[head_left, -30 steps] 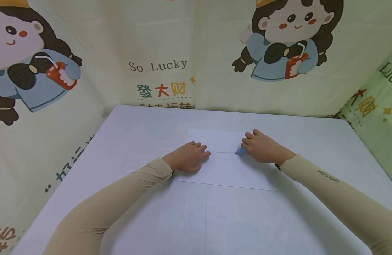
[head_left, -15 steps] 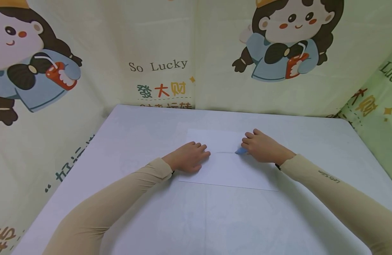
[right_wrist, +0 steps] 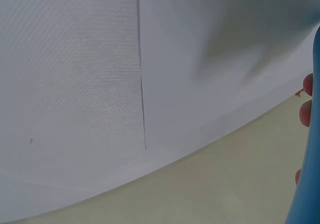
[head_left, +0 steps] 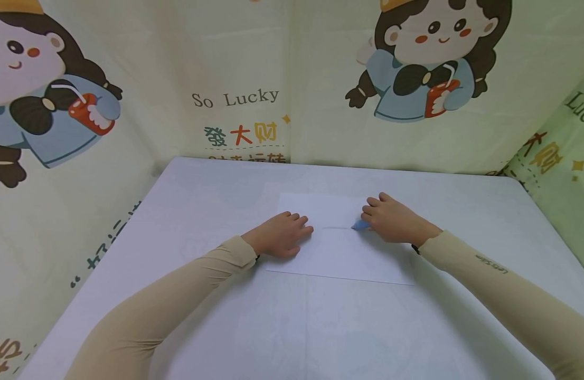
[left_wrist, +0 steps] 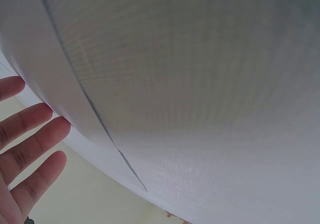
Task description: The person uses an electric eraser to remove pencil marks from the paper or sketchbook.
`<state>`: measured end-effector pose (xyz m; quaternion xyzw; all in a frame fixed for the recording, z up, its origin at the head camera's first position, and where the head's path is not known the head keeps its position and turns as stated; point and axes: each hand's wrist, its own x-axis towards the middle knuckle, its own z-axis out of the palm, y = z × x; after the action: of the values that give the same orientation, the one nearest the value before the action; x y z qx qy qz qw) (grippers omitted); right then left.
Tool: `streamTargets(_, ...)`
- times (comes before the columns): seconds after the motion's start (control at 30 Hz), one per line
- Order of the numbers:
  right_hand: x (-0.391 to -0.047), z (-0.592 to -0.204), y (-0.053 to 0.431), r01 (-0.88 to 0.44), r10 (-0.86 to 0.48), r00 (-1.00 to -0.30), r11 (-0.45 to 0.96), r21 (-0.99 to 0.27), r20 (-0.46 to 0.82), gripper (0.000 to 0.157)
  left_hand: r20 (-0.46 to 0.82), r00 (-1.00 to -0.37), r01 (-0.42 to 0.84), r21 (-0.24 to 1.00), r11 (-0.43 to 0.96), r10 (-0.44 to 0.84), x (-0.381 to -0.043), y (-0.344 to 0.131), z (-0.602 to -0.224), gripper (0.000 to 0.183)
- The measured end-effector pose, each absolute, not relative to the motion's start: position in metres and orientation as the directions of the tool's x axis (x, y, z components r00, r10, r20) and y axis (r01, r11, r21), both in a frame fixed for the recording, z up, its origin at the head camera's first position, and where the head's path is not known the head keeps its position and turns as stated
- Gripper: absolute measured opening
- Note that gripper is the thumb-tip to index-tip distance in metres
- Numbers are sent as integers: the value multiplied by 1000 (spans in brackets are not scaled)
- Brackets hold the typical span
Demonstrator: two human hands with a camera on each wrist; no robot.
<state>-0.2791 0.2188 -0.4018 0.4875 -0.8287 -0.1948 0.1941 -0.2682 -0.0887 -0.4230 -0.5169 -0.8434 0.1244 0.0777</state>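
A white sheet of paper lies on the white table, with a faint thin line drawn across its middle. My left hand rests on the left side of the sheet, fingers spread; the left wrist view shows several extended fingers at the paper. Over the right side, my right hand grips a blue marker, its tip down at the right end of the line. In the right wrist view the thick blue barrel of the marker fills the right edge, with fingertips showing behind it.
The white-covered table reaches well beyond the sheet on all sides. A cream curtain with cartoon figures and lettering hangs behind the table and along both sides.
My right hand and the marker have shifted very slightly to the right. The left hand and the paper stay in place.
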Motion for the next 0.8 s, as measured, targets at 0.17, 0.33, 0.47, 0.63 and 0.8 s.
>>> streamTargets(0.17,-278,-401,221,-727,-879,-461,451,518,119,24,15,-447,852,-296,431,894,-269,-89,-424,33)
streamTargets(0.33,-278,-401,220,-728,-882,-455,448,520,123,24,7,-449,855,-287,432,893,-269,-89,-424,32)
streamTargets(0.47,-278,-400,216,-734,-889,-437,439,518,134,25,0,-454,855,-281,435,891,-268,-89,-423,32)
streamTargets(0.63,-278,-399,210,-738,-889,-440,438,514,128,23,-10,-459,856,-273,439,888,-268,-89,-422,33)
streamTargets(0.8,-276,-396,209,-739,-881,-460,446,505,106,22,-13,-460,856,-271,440,888,-268,-90,-422,33)
